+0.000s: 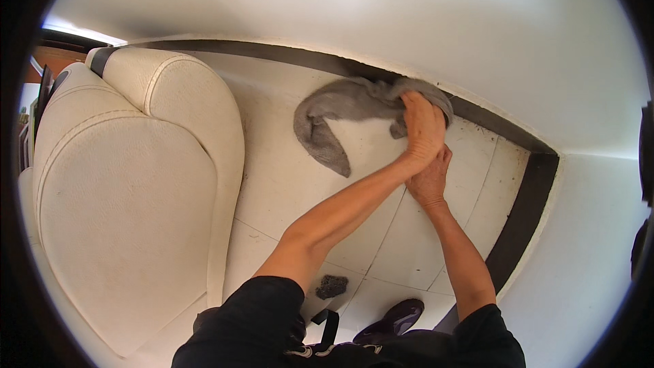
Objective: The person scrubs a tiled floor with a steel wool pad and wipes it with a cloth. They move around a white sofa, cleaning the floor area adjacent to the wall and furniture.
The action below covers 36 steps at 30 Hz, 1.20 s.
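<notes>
A grey cloth [337,99] lies bunched along the dark baseboard [271,52], one end trailing in a curve over the pale floor tiles. My left hand [425,125] grips the cloth's right part close to the baseboard, its fingertips against the fabric. Just below, my right hand [430,178] sits partly behind my left wrist. Its fingers are mostly hidden, so whether it holds part of the cloth cannot be told.
A cream leather sofa [127,204] stands on the left. White walls [357,5] meet in a corner at the right. A dark scouring pad [332,286] rests on the floor near my shoe [393,319]. Dirt specks mark the tiles [393,260].
</notes>
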Available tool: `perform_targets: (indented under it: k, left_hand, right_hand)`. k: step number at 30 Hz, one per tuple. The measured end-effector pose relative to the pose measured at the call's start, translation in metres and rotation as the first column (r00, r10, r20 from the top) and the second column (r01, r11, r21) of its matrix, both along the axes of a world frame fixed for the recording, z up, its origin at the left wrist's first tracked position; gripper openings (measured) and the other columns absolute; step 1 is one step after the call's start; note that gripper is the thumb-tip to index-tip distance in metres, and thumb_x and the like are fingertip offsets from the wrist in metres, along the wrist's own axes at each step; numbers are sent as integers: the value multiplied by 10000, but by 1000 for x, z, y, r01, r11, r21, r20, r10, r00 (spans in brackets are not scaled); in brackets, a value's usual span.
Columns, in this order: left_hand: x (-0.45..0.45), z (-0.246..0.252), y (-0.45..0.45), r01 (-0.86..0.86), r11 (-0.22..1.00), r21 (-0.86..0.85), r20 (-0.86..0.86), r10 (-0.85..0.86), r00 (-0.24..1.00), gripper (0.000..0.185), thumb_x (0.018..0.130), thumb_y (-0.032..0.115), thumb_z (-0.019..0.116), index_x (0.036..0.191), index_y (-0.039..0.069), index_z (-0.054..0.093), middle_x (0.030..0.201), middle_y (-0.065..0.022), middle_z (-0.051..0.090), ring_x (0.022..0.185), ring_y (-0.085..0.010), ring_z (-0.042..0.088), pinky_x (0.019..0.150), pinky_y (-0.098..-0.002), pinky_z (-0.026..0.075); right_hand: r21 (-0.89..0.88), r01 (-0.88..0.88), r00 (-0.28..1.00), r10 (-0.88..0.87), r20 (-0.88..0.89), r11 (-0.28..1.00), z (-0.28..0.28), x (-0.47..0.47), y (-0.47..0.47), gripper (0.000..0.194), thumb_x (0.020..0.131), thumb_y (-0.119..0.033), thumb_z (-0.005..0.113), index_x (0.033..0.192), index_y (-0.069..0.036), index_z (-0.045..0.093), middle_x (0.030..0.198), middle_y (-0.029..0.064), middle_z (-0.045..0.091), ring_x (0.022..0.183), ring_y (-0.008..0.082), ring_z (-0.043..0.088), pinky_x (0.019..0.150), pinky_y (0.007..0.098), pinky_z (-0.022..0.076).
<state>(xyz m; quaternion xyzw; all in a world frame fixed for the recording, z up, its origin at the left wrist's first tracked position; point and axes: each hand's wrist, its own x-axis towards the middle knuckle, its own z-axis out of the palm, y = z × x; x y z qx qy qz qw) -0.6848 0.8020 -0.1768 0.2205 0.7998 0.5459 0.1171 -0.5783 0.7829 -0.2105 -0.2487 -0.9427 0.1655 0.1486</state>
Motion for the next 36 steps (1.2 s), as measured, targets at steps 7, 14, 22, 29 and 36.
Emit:
perform_targets:
  k: [7, 14, 22, 29, 36]
  left_hand:
    - [-70, 20, -75, -106, 994, -15, 116, 107, 988, 249, 866, 47, 435, 1081, -52, 512, 853, -226, 590, 808, -338, 582, 853, -449, 470]
    - [-225, 43, -157, -720, 625, 302, 377, 616, 692, 459, 970, 174, 431, 1380, -30, 457, 1334, -195, 548, 1215, -303, 515, 1064, -410, 381]
    - [-318, 36, -148, -844, 499, -199, -343, 771, 536, 471, 983, 234, 411, 1397, 23, 488, 1467, -110, 481, 1300, -355, 447, 1063, -503, 351]
    - [-340, 16, -147, -868, 469, -165, -345, 796, 496, 469, 943, 241, 344, 1315, 58, 563, 1427, -108, 508, 1276, -372, 455, 1046, -534, 347]
    - [-287, 11, -160, -636, 768, 75, -615, 537, 577, 359, 880, 96, 456, 1166, -71, 595, 1361, -243, 454, 1243, -405, 446, 1075, -472, 348]
  right_hand:
    - [-16, -23, 995, 21, -101, 1000, 5, 0, 2, 379, 846, -123, 650, 1209, -31, 597, 1325, 139, 515, 1249, 320, 449, 1047, 481, 314]
    - [-62, -15, 993, 8, -114, 998, 13, 0, 3, 406, 860, -96, 640, 1260, -58, 586, 1356, 106, 500, 1279, 293, 446, 1065, 459, 318]
    - [-82, -35, 991, 24, -130, 996, 8, 0, 5, 406, 862, -84, 636, 1264, -62, 587, 1362, 101, 502, 1272, 297, 450, 1058, 460, 319]
    - [-93, -24, 996, 15, -93, 995, 7, -1, 6, 406, 860, -90, 633, 1264, -68, 596, 1364, 96, 502, 1273, 296, 449, 1053, 457, 313]
    - [-83, -15, 994, 6, -107, 996, 11, -2, 6, 382, 868, -90, 620, 1249, -70, 604, 1365, 94, 498, 1275, 283, 456, 1047, 454, 320]
